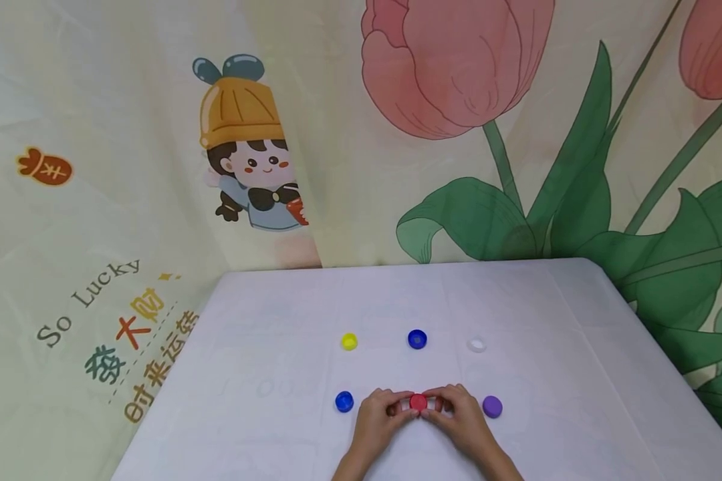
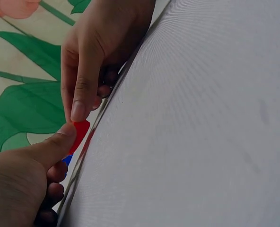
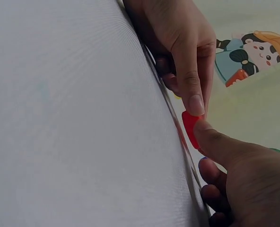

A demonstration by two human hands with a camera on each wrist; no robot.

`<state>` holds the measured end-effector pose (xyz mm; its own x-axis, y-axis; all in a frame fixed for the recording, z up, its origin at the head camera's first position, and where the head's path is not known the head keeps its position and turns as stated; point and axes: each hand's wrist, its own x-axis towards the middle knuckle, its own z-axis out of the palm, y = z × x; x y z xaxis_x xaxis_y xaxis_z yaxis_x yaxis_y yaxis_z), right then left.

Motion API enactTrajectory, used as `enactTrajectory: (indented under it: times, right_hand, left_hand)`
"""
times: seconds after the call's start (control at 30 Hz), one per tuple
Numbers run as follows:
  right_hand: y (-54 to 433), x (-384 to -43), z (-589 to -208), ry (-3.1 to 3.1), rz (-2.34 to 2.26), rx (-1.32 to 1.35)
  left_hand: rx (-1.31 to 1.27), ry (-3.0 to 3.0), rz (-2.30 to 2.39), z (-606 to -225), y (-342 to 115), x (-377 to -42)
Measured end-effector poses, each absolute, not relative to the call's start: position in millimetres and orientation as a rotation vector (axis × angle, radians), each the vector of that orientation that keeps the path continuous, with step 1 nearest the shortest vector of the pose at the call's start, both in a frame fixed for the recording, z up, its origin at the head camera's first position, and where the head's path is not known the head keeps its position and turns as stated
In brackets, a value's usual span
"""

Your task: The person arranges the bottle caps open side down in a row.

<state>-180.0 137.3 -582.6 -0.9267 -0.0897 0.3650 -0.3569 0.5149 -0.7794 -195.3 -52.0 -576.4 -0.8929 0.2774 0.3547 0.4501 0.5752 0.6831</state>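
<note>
Between both hands is a small round red bottle cap [image 1: 418, 402], close over the white table. My left hand [image 1: 378, 417] pinches its left side between thumb and fingers, and my right hand [image 1: 459, 419] pinches the right side the same way. In the left wrist view the red cap [image 2: 80, 135] shows tilted at the thumb tips. The right wrist view shows the same red cap [image 3: 190, 128] partly covered by the thumbs. A blue cap [image 1: 344, 401] lies just left of my left hand, and a purple cap [image 1: 492, 407] just right of my right hand.
Farther back on the white table [image 1: 265, 374] lie a yellow cap [image 1: 349, 341], a dark blue cap [image 1: 418, 339] and a whitish, see-through cap [image 1: 476, 344] in a row. Behind the table's far edge hangs a printed cloth [image 1: 349, 200] with tulips and a cartoon figure.
</note>
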Motion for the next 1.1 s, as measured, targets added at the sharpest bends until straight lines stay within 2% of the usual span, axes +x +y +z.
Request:
enactTrajectory:
  times: [0.43,0.77,1.1]
  right_hand:
    - [135.9,-180.6,-582.7,-2.578,1.292,0.358]
    - [137.1,-179.7,-584.7,-2.617,1.276,0.346]
    - [131.8,-180.9,-576.8,-2.451,1.340,0.399]
  left_hand:
    - [-0.594,-2.739,-1.078,-570.2,-51.6,-193.4]
    - [-0.584,-2.749,-1.167,-570.0,-53.8,-193.1]
    - [-0.454,-2.445,-1.177,-546.2,-76.3,-195.4]
